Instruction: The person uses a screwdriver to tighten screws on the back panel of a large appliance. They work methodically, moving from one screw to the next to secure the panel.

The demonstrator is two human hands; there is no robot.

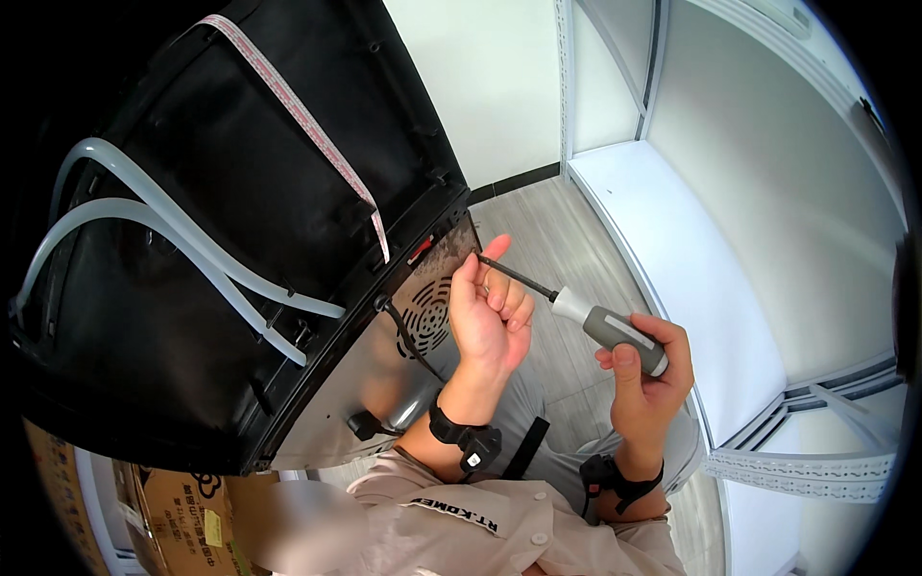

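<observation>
Fingers of the right hand [651, 372] clasp a gray-handled screwdriver [570, 304] right of center frame that could slip if tilted, jabbing the left hand [488, 312], its curled fingers' pinch unclear.

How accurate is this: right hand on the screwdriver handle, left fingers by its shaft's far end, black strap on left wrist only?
Not left only: the head view shows black straps on both wrists. Right hand on the screwdriver handle, left fingers by its shaft's far end: correct.
</observation>
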